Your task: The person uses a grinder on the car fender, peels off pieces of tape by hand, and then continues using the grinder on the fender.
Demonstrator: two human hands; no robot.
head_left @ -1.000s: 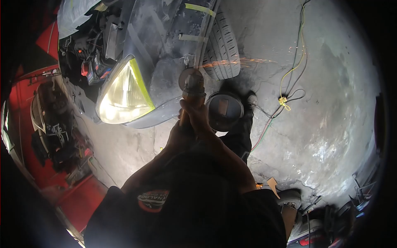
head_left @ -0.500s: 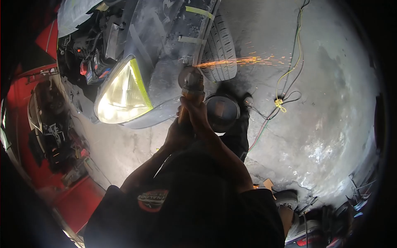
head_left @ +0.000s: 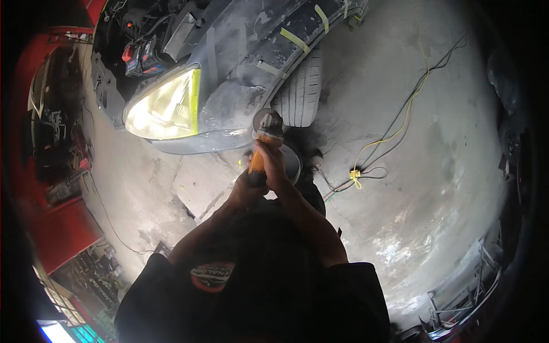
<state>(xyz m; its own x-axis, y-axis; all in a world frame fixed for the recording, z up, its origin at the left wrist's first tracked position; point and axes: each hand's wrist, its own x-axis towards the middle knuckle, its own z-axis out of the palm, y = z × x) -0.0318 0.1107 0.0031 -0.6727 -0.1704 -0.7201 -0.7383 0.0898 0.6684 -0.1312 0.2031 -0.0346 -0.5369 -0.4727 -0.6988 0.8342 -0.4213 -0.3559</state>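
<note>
An angle grinder (head_left: 259, 162) with an orange body points away from me, held in both hands. My left hand (head_left: 245, 192) is wrapped round its dark rear end. Further forward, my right hand (head_left: 271, 164) is closed round the orange body. The round grinder disc (head_left: 264, 116) is at the lower edge of the car's grey fender (head_left: 239, 103), just left of the front tire (head_left: 302, 91); whether it touches cannot be made out. No sparks show. To the left is a lit headlight (head_left: 164, 108) with a strip of yellow-green tape (head_left: 195, 102) along its edge.
Several tape strips (head_left: 294, 40) stick to the fender. Left of them lies the open engine bay with a battery (head_left: 144, 57). Cables run over the concrete floor to a yellow outlet block (head_left: 355, 174). A round dark object (head_left: 292, 164) stands beside my hands. Red equipment (head_left: 66, 234) is at left.
The stream of orange sparks flying right from the disc has gone. The view has shifted, with more of the fender showing. Both hands keep hold of the grinder near the fender's edge.
</note>
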